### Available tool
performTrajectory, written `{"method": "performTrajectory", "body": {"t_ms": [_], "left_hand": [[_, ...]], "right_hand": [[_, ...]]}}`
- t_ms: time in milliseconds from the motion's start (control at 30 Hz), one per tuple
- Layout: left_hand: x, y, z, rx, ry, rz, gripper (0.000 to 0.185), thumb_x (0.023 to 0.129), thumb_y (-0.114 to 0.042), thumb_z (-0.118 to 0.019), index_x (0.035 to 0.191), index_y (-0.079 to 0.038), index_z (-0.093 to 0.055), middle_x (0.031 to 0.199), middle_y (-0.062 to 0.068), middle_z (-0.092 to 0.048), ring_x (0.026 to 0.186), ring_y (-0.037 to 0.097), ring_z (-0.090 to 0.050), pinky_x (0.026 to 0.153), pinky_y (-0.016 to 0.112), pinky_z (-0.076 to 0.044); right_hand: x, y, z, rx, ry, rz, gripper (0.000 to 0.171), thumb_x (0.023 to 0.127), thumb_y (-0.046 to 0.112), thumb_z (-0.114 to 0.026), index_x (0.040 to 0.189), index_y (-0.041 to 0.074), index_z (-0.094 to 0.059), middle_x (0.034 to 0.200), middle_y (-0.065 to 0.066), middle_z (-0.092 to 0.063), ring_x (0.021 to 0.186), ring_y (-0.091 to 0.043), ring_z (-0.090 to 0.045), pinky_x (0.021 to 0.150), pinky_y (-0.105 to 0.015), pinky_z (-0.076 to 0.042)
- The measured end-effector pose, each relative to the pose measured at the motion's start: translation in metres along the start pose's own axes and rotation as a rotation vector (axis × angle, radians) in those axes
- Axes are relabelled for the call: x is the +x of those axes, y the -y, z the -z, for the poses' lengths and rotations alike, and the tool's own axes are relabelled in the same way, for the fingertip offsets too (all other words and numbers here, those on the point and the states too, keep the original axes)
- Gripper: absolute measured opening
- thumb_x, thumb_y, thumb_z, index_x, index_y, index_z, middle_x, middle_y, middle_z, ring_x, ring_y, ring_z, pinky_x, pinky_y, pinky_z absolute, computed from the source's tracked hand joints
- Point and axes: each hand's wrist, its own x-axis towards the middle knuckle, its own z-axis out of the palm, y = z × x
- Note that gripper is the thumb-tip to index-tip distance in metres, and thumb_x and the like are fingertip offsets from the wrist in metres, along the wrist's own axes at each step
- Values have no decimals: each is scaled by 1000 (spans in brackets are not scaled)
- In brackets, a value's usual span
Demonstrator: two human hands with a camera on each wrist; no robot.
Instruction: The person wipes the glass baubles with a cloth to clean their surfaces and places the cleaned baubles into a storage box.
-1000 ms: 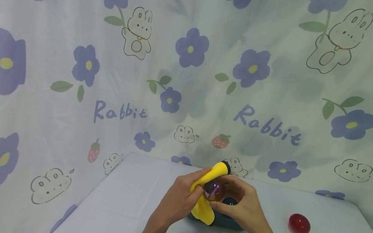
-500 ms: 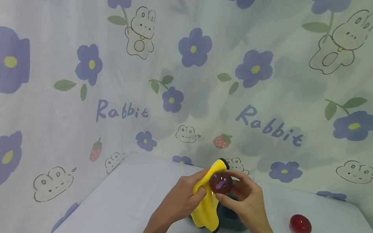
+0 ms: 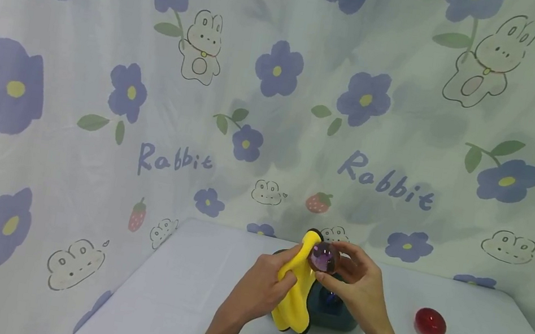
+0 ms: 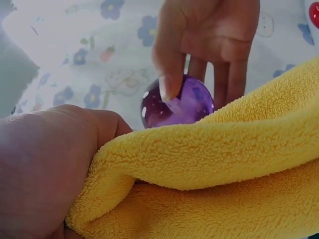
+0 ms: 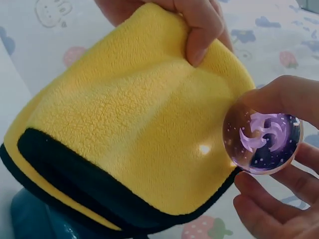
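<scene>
Your right hand (image 3: 358, 288) pinches the purple glass ball (image 3: 324, 256) between thumb and curled fingertips, held up above the table (image 3: 176, 302); your left hand (image 3: 263, 286) is closed on a fold of the yellow cloth (image 3: 294, 302), thumb on top, and presses that fold against the ball's left side; the wrist views confirm contact, the cloth (image 4: 209, 169) lying against the ball (image 4: 179, 102) from below and the ball (image 5: 262, 142) sitting at the cloth's black-trimmed edge (image 5: 134, 129). The ball appears to be solid and polished, with a swirl figure inside; judge it dense for its size, hard, slippery on bare skin and liable to chip or shatter if dropped; grip it across its widest part with opposed finger pads, not near a pole, where it would squirt out. The cloth is soft, thick fleece, light and limp; it gives grip where it wraps the glass; hold it bunched, as you do. Below your hands a dark teal stand (image 3: 329, 312) sits on the table; a red oval piece (image 3: 430, 322) lies well apart to the right; the printed rabbit sheet (image 3: 171, 159) hangs behind.
</scene>
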Motion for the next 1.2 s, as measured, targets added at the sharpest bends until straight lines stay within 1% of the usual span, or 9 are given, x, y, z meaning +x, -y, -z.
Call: {"method": "performTrajectory", "body": {"t_ms": [67,167,367,567,633,767,900,1033,1200], "left_hand": [[-1,-1,0,15,-3,4,57,98,-9,-49,155,-7,-47,109,8,-72,77,4,-60,75,17,-55],[-1,-2,1,39,-15,-5,56,98,-8,-50,154,-6,-48,113,9,-73,80,5,-61,76,17,-55],[-2,-6,2,54,-45,-36,55,97,-6,-51,152,-5,-50,118,11,-73,82,7,-61,77,17,-55],[-2,-7,2,50,-68,-63,55,97,-5,-52,152,-7,-51,111,9,-74,77,3,-58,75,17,-55],[-2,-7,2,49,-80,-79,54,97,-4,-53,151,-7,-52,115,8,-74,73,2,-56,74,17,-54],[-2,-8,3,62,-105,-99,51,98,-5,-54,149,-9,-56,123,6,-73,70,2,-53,71,18,-53],[-2,-7,2,86,-117,-110,49,98,-6,-54,146,-9,-59,129,5,-71,75,4,-54,75,19,-52],[0,-5,1,90,-110,-111,49,98,-5,-53,146,-11,-59,136,5,-69,78,6,-56,77,20,-51],[3,1,1,41,-76,-84,51,99,-4,-50,148,-11,-57,139,5,-67,82,6,-60,77,19,-53]], "right_hand": [[0,-1,1,-42,-12,-5,59,78,5,-87,132,8,-63,128,0,-66,105,-5,-70,93,-17,-55],[1,-3,2,-66,-9,-8,59,78,7,-87,132,10,-64,131,-4,-66,105,-4,-69,93,-16,-55],[2,-4,3,-48,31,-6,59,78,6,-87,132,10,-64,132,-11,-64,102,-8,-71,89,-21,-59],[0,-2,1,-87,66,-57,58,80,13,-88,133,10,-65,127,-14,-68,98,-10,-72,86,-23,-60],[0,-1,-1,-99,84,-63,58,79,14,-88,132,9,-66,126,-16,-69,97,-11,-72,84,-23,-60],[0,-1,-4,-112,123,-52,55,78,15,-89,129,10,-68,118,-13,-71,89,-13,-72,80,-27,-61],[-2,1,-7,-106,153,-29,49,77,15,-89,123,13,-70,108,-9,-74,82,-14,-72,78,-30,-62],[-4,4,-8,-107,166,-4,45,77,13,-88,120,14,-72,108,-7,-74,80,-14,-72,76,-30,-62],[-4,8,-7,-120,179,27,47,77,14,-89,121,12,-72,111,-8,-74,84,-13,-71,82,-32,-62]]}}
